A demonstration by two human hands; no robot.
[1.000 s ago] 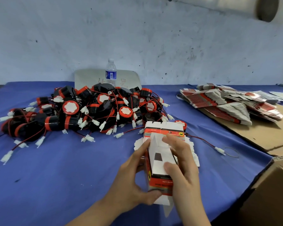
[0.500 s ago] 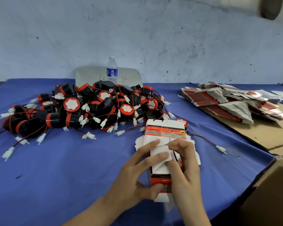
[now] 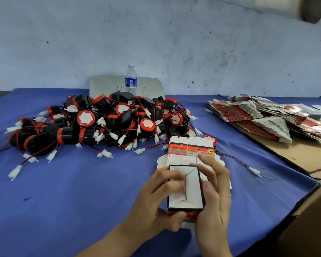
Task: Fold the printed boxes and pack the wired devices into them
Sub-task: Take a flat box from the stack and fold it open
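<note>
While both grips clasp the box [image 3: 186, 190] | left hand [image 3: 156, 206] | right hand [image 3: 214, 199] | blue cloth [image 3: 78, 191] open leftward.

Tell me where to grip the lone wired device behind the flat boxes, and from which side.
Take the round red-rimmed body, not the wire. Come from above and the right: the flat boxes cover its near side and the heap crowds its left. Its thin lead trails right to a white plug.

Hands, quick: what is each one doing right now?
Left hand: grips the printed box.
Right hand: grips the same box.
</note>
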